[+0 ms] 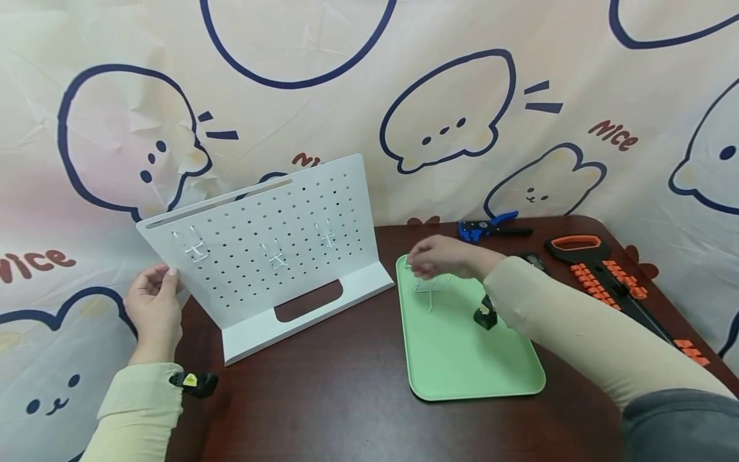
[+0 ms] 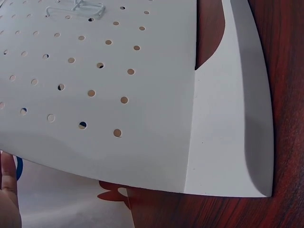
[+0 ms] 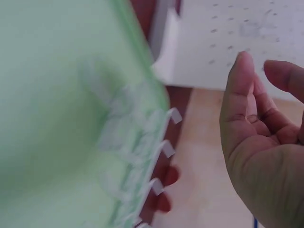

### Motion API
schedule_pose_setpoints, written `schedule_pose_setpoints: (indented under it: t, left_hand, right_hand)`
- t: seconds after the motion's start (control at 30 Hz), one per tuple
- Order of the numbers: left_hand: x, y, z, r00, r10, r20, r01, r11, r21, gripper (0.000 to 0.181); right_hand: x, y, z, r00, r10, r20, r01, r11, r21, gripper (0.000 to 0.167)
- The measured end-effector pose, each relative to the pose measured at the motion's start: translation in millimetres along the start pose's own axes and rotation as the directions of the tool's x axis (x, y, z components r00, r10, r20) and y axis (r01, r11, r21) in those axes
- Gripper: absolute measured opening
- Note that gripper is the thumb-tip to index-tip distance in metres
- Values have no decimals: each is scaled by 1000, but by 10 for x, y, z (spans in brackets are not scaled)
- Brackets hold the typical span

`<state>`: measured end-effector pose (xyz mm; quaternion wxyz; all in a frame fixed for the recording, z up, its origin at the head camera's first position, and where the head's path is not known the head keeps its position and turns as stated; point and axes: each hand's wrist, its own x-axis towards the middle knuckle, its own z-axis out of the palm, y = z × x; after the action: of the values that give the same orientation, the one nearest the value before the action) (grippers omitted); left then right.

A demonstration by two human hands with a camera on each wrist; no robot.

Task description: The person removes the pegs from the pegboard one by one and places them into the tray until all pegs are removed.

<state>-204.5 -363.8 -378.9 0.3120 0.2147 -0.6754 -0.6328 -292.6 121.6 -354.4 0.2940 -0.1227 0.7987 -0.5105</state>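
Note:
The white pegboard [image 1: 260, 292] stands at a slant, with several clear hooks [image 1: 278, 258] on its front. At its left edge my left hand [image 1: 154, 311] grips it; only part of that hand [image 2: 8, 190] shows in the left wrist view, beside the board [image 2: 156, 142]. My right hand [image 1: 441, 256] is over the far left corner of the green tray [image 1: 462, 366], above some clear hooks [image 1: 424, 289]. In the right wrist view its thumb and forefinger are apart with nothing between them; the hand [image 3: 263, 142] is right of the blurred hooks [image 3: 116, 128].
Blue-handled pliers [image 1: 485, 228] lie behind the tray. On the right side of the dark table [image 1: 323, 398] is a black holder [image 1: 612, 282] with an orange handle and several orange pieces. A dark object [image 1: 534, 261] is partly hidden behind my right arm. A patterned cloth hangs behind.

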Motion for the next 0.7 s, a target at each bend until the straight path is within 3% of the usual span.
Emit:
schedule_pose_setpoints:
  t: [0.2,0.4,0.7]
  left_hand:
    - [-5,-6,6,1000,2,-2,-2,1000,-22,7]
    - [-26,1,-12,1000,-3,-8,3,1000,-29,9]
    - [-35,9,13,1000,22,-14,-22,1000,-12,9]
  right_hand:
    - [210,-445,218,998,-59,-33,61,995,82,36]
    - [419,-873,582,992,-127,23,122,980,157,39]
    - [563,-1414,1083,975,-211,67,191,956,220,38]
